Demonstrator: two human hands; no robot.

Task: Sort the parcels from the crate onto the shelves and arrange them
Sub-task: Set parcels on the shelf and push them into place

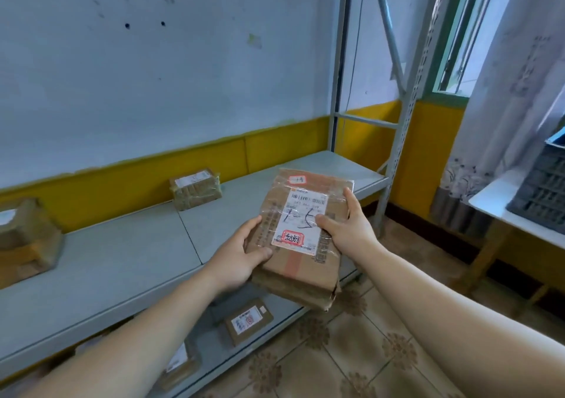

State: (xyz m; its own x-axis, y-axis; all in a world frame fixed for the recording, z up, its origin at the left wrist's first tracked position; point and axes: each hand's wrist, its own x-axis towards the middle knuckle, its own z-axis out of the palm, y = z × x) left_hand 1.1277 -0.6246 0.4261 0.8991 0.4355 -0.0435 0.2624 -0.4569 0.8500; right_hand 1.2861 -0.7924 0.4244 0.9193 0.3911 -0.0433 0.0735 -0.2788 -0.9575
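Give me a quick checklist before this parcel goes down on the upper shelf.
1. Grip: left hand and right hand both clamp the held parcel at its sides: ok.
2. Label facing up and readable: ok.
3. Bare landing area on the upper shelf beside the taped parcel: ok.
4. Clearance from the shelf upright: ok.
5. Parcel condition: near corner crushed and torn: not ok.
6. Parcels left in the crate: cannot tell.
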